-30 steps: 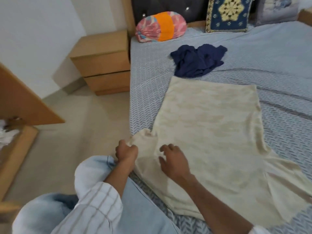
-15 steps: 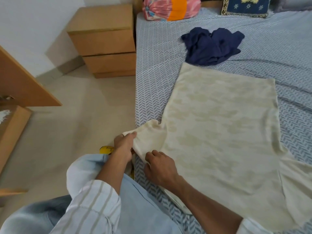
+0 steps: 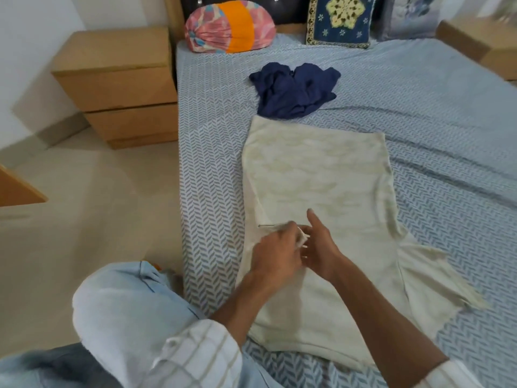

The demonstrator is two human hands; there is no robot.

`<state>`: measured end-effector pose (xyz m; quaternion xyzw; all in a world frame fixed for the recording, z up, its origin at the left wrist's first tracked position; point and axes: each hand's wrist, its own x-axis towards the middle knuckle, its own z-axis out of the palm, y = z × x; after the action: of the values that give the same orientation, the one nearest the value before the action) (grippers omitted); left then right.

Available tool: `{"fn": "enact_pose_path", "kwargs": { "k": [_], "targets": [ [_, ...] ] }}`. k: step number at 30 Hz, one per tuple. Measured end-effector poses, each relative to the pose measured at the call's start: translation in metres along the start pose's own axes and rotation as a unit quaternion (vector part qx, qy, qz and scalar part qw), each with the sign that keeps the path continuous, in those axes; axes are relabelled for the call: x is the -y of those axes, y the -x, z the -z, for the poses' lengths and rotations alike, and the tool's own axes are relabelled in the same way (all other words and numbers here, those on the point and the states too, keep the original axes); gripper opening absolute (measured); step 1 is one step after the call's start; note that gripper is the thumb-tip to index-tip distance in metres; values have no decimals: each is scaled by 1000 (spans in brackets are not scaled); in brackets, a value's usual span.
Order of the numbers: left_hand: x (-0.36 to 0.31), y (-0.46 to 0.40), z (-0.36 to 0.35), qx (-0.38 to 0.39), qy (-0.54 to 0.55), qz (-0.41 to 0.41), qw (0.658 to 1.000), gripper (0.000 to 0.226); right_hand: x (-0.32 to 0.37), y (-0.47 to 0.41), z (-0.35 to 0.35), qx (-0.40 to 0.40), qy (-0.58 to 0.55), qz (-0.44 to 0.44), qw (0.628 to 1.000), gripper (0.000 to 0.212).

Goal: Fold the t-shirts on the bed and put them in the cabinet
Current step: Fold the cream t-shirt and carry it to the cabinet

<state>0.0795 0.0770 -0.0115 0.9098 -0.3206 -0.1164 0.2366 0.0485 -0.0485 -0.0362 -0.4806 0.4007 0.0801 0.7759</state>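
Note:
A cream t-shirt (image 3: 321, 186) lies flat on the bed (image 3: 419, 113), its left sleeve folded inward over the body and its right sleeve spread out at the right. My left hand (image 3: 275, 252) pinches the folded sleeve's edge over the shirt. Beside it, my right hand (image 3: 319, 245) rests on the shirt with its fingers straight. A crumpled navy t-shirt (image 3: 293, 89) lies just beyond the cream one.
A wooden nightstand (image 3: 117, 85) stands left of the bed, another (image 3: 484, 43) at the far right. A pink-orange bolster (image 3: 229, 29) and patterned cushions (image 3: 340, 21) line the headboard. A wooden cabinet edge (image 3: 16, 189) shows at far left. My knee (image 3: 126, 312) is by the bed's edge.
My left hand has carried the left sleeve from the bed's edge inward onto the shirt's body. My right hand moved right along with it and its fingers straightened.

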Motion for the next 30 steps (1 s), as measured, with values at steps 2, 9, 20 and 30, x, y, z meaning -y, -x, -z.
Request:
{"fn": "enact_pose_path", "kwargs": {
  "k": [2,9,20,30],
  "targets": [
    [-19,3,-17,25,0,-29,999,20,0,-2,15,25,31,-10,999,73],
    [-7,36,-36,80,-135,-74,985,66,-7,-10,35,33,124,2,992,49],
    [3,64,-35,158,-285,37,945,89,0,-12,65,-78,164,69,981,17],
    [6,72,-44,148,-283,61,946,92,0,-4,81,-92,115,54,988,39]
  ]
}}
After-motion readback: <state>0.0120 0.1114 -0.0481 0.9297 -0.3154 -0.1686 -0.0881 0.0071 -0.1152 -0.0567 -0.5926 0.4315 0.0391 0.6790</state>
